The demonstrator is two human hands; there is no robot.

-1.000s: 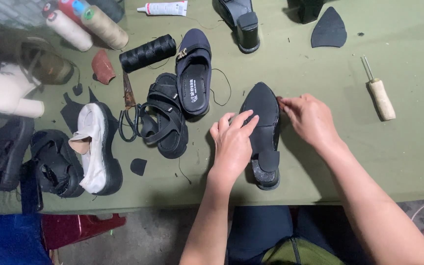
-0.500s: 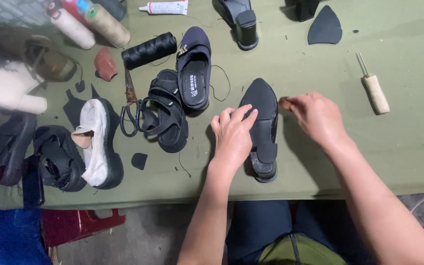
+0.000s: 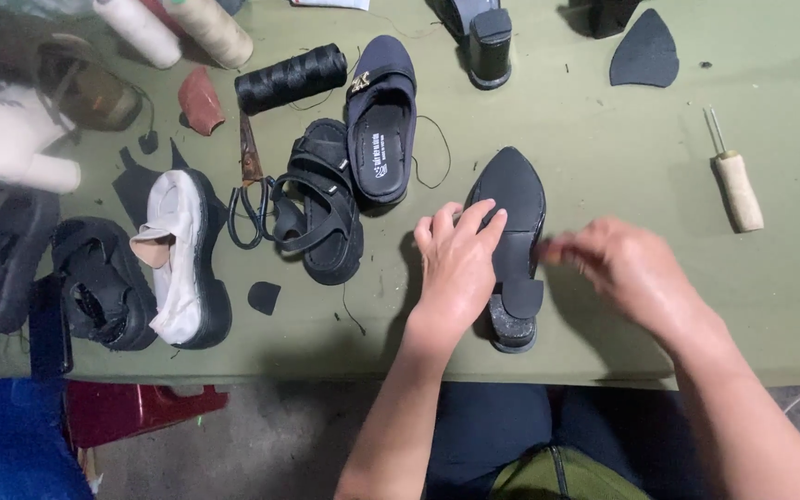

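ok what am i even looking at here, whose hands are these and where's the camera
There is no machine here: a person works with two bare hands, and the camera sits on their head, looking down at a green table. The left hand presses flat on a black pointed shoe lying sole up. The right hand is at the shoe's right edge, blurred, so what its fingers pinch is unclear. Around lie a navy loafer, a black strap sandal, a white shoe, a spool of black thread, scissors and a wooden-handled awl.

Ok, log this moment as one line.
left hand: pressing down on upturned black shoe | right hand: at shoe's side, blurred, grip unclear | awl: on table, untouched
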